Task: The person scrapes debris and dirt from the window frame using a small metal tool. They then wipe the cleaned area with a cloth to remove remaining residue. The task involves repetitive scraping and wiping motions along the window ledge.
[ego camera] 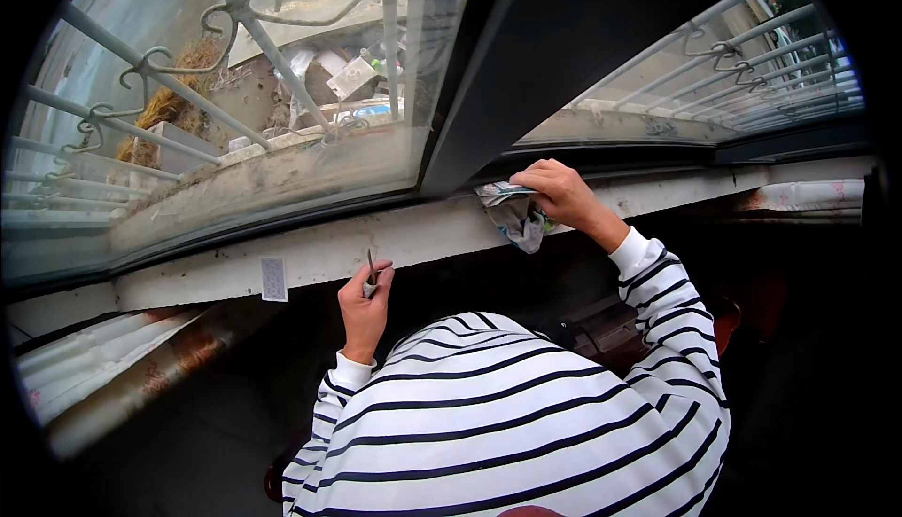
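Observation:
My left hand [366, 309] is closed around a slim pointed tool [371, 267], possibly a small blade, whose dark tip points up over the front edge of the white window sill [423, 228]. Only part of the tool shows above my fingers. At the window's base, my right hand [567, 194] grips a crumpled cloth [521, 221]; its top part lies folded under my fingers and its lower part hangs over the sill's edge. A patterned card [274, 279], like the back of a playing card, lies on the sill left of my left hand and juts past its front edge.
Dark window frames [486, 73] rise behind the sill, with glass panes on both sides. Beyond the glass stand metal bars [275, 59] with scrolls, and a heap of rubbish [352, 78]. Flowered curtains [106, 355] hang at the lower left and at the right [810, 196].

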Available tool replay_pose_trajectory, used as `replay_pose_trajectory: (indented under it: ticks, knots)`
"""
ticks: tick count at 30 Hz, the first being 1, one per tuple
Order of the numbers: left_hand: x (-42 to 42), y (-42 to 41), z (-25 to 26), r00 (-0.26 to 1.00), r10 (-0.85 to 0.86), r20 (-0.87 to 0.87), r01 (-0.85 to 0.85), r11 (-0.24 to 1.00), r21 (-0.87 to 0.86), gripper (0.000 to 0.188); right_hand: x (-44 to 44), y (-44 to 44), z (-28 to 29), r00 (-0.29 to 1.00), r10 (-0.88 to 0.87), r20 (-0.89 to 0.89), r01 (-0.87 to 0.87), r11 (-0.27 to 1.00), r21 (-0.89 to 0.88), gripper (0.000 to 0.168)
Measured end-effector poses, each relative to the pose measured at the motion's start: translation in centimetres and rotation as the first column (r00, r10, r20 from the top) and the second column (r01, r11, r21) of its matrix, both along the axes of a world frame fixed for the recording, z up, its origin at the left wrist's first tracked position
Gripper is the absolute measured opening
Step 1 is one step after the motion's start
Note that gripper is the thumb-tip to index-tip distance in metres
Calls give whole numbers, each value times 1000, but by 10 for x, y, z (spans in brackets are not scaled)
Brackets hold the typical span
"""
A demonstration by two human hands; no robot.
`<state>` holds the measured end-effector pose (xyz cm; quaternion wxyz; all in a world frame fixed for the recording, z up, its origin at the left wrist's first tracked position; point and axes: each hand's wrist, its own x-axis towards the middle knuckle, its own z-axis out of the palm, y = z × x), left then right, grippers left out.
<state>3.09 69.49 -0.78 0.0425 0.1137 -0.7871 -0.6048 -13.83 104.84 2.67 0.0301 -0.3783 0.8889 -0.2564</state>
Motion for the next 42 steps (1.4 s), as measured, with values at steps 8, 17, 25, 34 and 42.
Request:
replay_pose_trajectory:
  ticks: [8, 17, 25, 34, 42]
  knots:
    - [-2, 2, 4, 1000, -19, 16, 20, 1000, -22, 12, 12, -7, -12, 998, -35, -43, 30, 994, -107, 40]
    - [-2, 4, 0, 999, -29, 36, 30, 999, -24, 12, 12, -21, -16, 999, -47, -28, 43, 990, -133, 41]
    - [-1, 4, -1, 999, -27, 30, 28, 999, -22, 12, 11, -21, -8, 998, -21, -67, 14, 996, -92, 38]
    - [-2, 7, -2, 1000, -8, -23, 8, 1000, 16, 13, 8, -40, -10, 1000, 0, 2, 1, 986, -164, 36]
    - [-1, 6, -1, 1000, -22, -15, 22, 1000, 6, 13, 0, -37, 0, 985, -52, 167, 84, 979, -188, 30]
